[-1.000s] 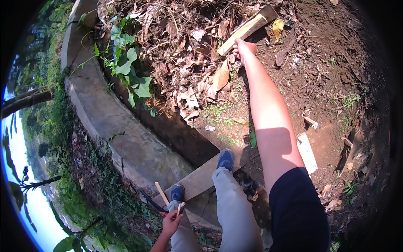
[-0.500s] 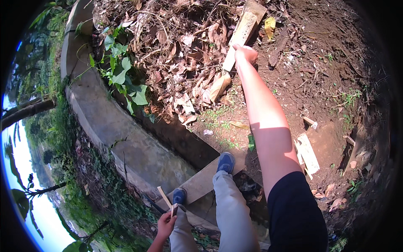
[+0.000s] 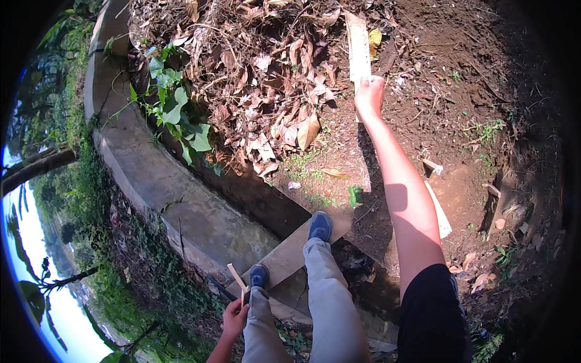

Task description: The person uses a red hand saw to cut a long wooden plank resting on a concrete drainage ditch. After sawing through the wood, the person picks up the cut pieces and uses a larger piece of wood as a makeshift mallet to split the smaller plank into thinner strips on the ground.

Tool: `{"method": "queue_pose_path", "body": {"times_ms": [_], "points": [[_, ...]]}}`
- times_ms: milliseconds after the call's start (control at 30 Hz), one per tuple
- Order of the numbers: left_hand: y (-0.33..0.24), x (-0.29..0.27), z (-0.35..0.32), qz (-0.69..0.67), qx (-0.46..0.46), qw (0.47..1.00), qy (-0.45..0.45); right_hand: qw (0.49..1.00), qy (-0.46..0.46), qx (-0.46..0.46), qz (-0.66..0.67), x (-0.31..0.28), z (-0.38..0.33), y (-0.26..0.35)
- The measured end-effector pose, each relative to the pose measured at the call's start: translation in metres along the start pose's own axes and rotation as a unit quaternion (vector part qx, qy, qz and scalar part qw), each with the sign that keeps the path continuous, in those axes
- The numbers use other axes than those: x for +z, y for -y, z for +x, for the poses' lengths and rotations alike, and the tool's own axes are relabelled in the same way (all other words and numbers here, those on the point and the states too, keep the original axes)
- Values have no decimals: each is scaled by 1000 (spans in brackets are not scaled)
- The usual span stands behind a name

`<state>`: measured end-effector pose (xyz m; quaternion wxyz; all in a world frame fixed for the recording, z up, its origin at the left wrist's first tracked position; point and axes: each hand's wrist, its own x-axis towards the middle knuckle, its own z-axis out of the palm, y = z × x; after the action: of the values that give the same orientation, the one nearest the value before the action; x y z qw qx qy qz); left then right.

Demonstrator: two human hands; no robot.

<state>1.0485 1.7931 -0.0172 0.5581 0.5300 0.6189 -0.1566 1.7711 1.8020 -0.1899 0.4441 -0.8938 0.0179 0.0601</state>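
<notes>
My right hand (image 3: pixel 370 95) is stretched far ahead over the soil, its fingers closed around the near part of a long, pale wooden board (image 3: pixel 359 47). The board points away from me, beside a heap of dry leaves, and a short piece of it shows below the hand. At the lower left, my left hand (image 3: pixel 235 316) grips a narrow strip of wood (image 3: pixel 236 275) next to my left leg. The strip's lower end is hidden by the fingers.
My shoes stand on a flat slab (image 3: pixel 285 255) spanning a ditch (image 3: pixel 266 202). A curved concrete wall (image 3: pixel 163 184) borders the ditch on the left. Dry leaves (image 3: pixel 266 78) and a green vine (image 3: pixel 175 109) lie ahead. Wood scraps (image 3: pixel 437 209) rest on the soil by my right forearm.
My right hand has shifted nearer and slightly right, drawing the board along. The board has swung from a slant to nearly straight ahead. My left hand keeps its hold on the strip.
</notes>
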Motion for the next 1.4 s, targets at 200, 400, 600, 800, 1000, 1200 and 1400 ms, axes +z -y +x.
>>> {"method": "queue_pose_path", "body": {"times_ms": [200, 400, 600, 800, 1000, 1200, 1400], "points": [[-39, 16, -17, 43, 61, 996, 45, 982, 155, 57, 93, -85, 22, -19], [-17, 6, -13, 32, 94, 992, 78, 916, 363, 142, 93, -158, -70, -17], [1, -59, -24, -35, 97, 992, 71, 825, 320, 411, 220, -217, -225, -66], [26, -140, -38, 69, 149, 983, 78, 801, 281, 526, 48, -281, -390, -155], [30, -182, -16, 169, 171, 968, 75, 812, 259, 485, -196, -381, -548, -202], [-42, -116, -4, 269, 191, 934, 139, 769, 214, 562, -216, -444, -624, -199], [-138, 5, -3, 331, 244, 891, 190, 693, 155, 701, 59, -448, -681, -236]]}}
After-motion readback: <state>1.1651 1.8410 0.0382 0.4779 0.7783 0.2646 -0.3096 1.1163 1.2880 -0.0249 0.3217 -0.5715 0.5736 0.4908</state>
